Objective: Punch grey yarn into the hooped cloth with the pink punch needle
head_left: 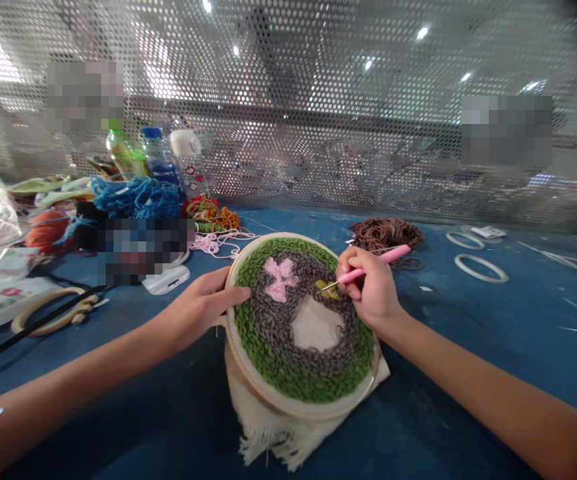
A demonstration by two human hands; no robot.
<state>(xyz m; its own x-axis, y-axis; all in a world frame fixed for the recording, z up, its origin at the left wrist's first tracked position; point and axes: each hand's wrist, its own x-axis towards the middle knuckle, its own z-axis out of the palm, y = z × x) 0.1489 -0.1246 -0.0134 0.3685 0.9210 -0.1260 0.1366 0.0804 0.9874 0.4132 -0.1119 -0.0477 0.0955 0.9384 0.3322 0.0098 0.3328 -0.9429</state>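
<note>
The left hand (208, 303) pinches the left rim of a round hoop (313, 409), thumb laid over the front; its other fingers pass mostly behind the frame, hidden. The right hand (371, 287) is closed around a pink-handled tool (353, 275), and part of the handle disappears under the fingers. The metal shaft slants down toward the left hand, its tip at a small yellow patch (326, 289); whether it pierces the cloth is hard to tell.

Between the hands, the hoop carries a green looped border, a dark grey field, a pink bow shape (280, 280) nearer the left hand and a bare pale area below the tool tip. Fringed cloth (248, 407) hangs out beneath, largely covered by the hoop.

Just beyond the right hand sits brown yarn (386, 233), its near edge partly blocked. Past the left hand, blue yarn (136, 197) lies behind a pixelated patch that masks whatever is there. Both forearms are cut off by the picture's edges.
</note>
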